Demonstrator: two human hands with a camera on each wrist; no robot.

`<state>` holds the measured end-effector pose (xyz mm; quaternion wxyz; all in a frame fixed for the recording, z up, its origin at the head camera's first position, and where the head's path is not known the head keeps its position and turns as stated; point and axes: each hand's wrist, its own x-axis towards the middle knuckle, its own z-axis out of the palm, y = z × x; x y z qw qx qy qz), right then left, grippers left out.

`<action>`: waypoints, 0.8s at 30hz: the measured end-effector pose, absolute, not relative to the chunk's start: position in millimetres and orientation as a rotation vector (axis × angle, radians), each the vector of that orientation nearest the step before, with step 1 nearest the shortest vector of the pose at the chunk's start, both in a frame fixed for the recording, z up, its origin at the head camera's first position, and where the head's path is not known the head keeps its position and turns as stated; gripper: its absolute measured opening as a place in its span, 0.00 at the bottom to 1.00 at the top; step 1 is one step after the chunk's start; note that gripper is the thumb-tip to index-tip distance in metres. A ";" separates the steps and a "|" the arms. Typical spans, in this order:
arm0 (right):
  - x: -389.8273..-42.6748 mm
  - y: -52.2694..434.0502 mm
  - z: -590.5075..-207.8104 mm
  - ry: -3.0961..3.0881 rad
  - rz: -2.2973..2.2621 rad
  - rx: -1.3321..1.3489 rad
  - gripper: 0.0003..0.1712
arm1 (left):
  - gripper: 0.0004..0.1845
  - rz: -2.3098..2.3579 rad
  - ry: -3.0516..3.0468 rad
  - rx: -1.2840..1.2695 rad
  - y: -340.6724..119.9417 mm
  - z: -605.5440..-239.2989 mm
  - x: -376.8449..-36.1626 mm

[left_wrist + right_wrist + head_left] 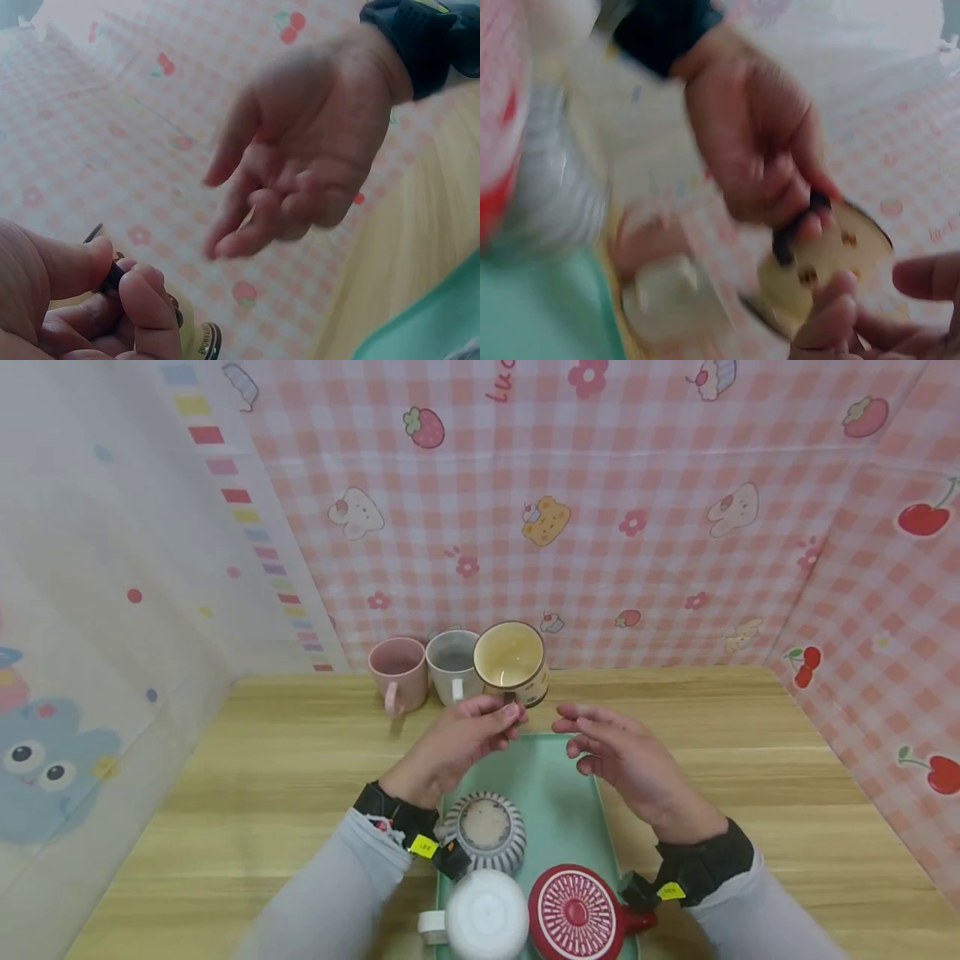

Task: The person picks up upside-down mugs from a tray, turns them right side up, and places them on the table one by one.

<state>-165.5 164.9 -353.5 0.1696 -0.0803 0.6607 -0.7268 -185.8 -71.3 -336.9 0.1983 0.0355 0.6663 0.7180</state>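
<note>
Landmark: green tray (558, 793) on the desk (247, 777). Nearest on the tray: white cup (486, 914) and red patterned cup (576, 914), both upside down; just behind, striped cup (486, 831), also inverted. Above tray's far end: left hand (457, 743), fingers (142, 300) pinching dark handle of the yellow mug (512, 662), lifted, tilted mouth toward camera. Right hand (626, 760) alongside, fingers loosely spread, holding nothing. Beyond tray: pink mug (398, 674), grey mug (452, 664) side by side.

Cream mug (512, 662) tilted, held by its dark handle.

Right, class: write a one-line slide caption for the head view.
Left hand holds a tilted cream ceramic mug by its handle above a green tray.
</note>
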 end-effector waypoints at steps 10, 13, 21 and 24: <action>-173.7 194.2 -372.3 2.664 -1.141 -0.354 0.29 | 0.15 1.973 1.856 0.000 -62.0 -343.5 -229.5; -177.1 196.4 -378.3 2.730 -0.950 -0.382 0.31 | 0.15 1.956 1.844 -0.029 -57.8 -347.8 -240.9; -180.1 198.1 -386.0 2.756 -0.750 -0.409 0.34 | 0.18 1.945 1.800 -0.129 -48.8 -358.5 -264.5; -180.0 198.0 -387.3 2.745 -0.742 -0.416 0.34 | 0.18 1.928 1.812 -0.171 -47.3 -364.0 -271.1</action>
